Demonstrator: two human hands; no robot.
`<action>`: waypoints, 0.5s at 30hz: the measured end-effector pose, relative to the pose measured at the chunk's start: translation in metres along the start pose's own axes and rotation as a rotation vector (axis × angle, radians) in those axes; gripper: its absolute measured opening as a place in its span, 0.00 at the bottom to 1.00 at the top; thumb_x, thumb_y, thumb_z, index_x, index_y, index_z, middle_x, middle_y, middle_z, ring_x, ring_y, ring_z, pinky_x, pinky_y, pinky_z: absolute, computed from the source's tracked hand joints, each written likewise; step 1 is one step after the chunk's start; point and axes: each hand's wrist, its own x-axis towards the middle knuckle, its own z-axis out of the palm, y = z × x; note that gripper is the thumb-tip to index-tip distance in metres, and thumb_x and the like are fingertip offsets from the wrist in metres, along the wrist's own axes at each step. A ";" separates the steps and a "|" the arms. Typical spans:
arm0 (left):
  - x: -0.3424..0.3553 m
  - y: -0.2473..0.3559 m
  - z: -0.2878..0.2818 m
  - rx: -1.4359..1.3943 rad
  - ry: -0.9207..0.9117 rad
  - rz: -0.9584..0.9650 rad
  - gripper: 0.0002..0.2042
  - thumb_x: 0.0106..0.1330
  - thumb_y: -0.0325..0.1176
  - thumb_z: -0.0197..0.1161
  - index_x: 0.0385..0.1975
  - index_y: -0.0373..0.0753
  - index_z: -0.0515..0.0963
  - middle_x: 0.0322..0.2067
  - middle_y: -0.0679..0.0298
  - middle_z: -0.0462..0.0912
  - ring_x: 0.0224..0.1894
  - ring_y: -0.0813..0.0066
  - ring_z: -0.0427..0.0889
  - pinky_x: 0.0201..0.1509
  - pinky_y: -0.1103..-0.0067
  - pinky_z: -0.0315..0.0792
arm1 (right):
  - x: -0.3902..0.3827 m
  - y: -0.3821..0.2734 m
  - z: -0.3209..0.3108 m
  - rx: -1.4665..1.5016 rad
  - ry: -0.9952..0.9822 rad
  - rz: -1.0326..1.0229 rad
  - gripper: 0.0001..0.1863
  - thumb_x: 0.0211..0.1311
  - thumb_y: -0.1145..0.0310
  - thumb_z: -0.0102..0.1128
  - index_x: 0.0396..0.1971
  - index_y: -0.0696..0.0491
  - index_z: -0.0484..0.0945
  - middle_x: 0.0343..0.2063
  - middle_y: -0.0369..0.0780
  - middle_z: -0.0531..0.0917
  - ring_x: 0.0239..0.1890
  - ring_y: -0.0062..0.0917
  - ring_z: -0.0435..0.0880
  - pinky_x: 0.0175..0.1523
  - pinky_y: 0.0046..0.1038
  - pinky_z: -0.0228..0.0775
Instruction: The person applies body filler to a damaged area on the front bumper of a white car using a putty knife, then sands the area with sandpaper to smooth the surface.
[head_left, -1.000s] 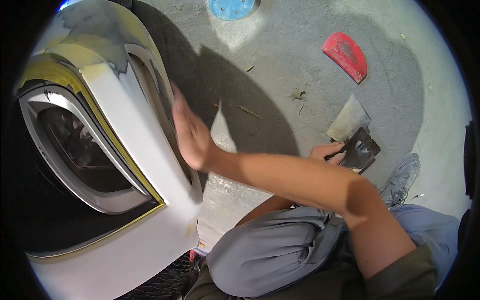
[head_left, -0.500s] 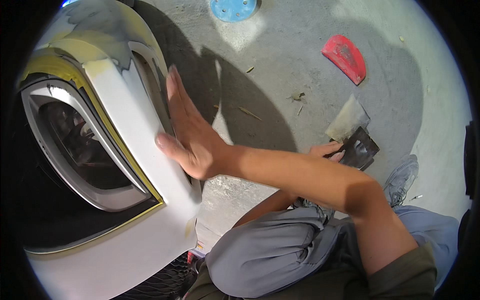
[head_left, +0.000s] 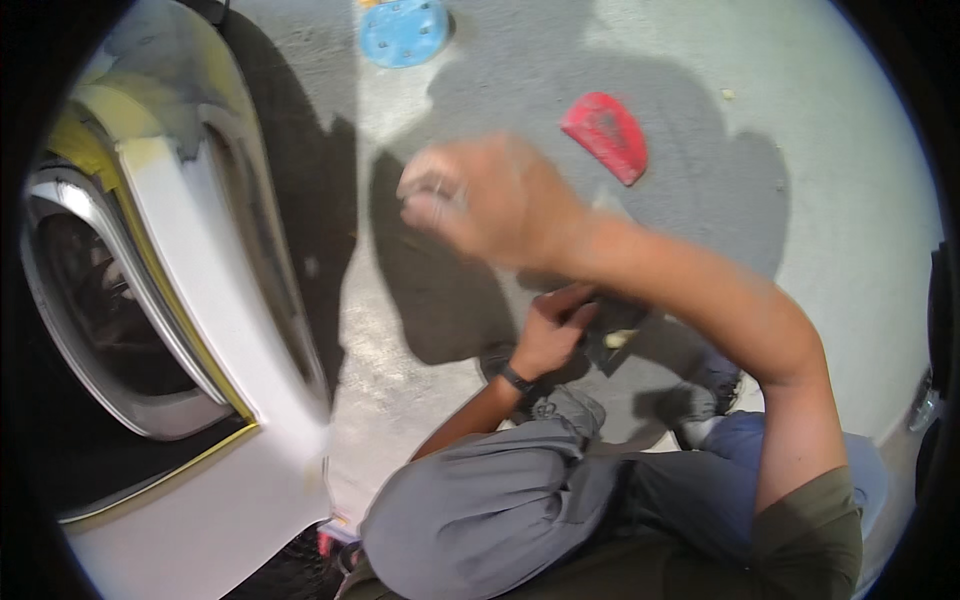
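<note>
My right hand (head_left: 490, 205) is raised over the floor, apart from the car, its fingers curled toward the thumb. Motion blur hides whether anything is in it. Lower down, my left hand (head_left: 550, 335), with a dark band on its wrist, grips a dark flat plate (head_left: 600, 358) bearing a pale yellowish lump (head_left: 618, 340). My right forearm passes above part of this plate. At the left stands a white car body panel (head_left: 185, 240) with grey and yellowish patches. Beside it is a lamp (head_left: 110, 290) in a silver surround, edged with yellow tape (head_left: 165, 270).
A red half-round piece (head_left: 608, 138) with grey smears lies on the concrete floor (head_left: 690, 70). Farther off is a light-blue disc (head_left: 403, 32) with holes. My bent knee in grey trousers (head_left: 470, 490) is close below the left hand.
My right hand has left the car panel, moved right, and gone from flat to curled. The left hand with the plate has moved left. The view has shifted rightward.
</note>
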 end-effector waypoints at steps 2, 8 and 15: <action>-0.009 0.004 -0.021 -0.339 -0.139 -0.309 0.12 0.72 0.27 0.61 0.51 0.28 0.81 0.38 0.60 0.86 0.38 0.76 0.80 0.45 0.80 0.74 | 0.003 0.037 -0.046 -0.399 0.106 0.093 0.17 0.64 0.57 0.66 0.41 0.57 0.84 0.38 0.49 0.88 0.42 0.45 0.88 0.50 0.42 0.80; -0.043 0.018 -0.045 -0.444 0.043 -0.300 0.12 0.72 0.25 0.62 0.51 0.27 0.81 0.36 0.67 0.82 0.36 0.85 0.74 0.41 0.83 0.71 | -0.027 0.092 -0.083 -0.835 0.023 0.531 0.26 0.57 0.55 0.77 0.48 0.57 0.81 0.43 0.51 0.88 0.47 0.48 0.88 0.54 0.42 0.80; -0.044 0.021 -0.054 -0.771 0.265 -0.327 0.17 0.76 0.28 0.63 0.61 0.27 0.78 0.46 0.64 0.86 0.46 0.84 0.80 0.52 0.83 0.73 | -0.044 0.086 -0.104 0.199 0.038 0.676 0.26 0.64 0.58 0.75 0.54 0.60 0.81 0.41 0.42 0.90 0.44 0.30 0.89 0.52 0.33 0.81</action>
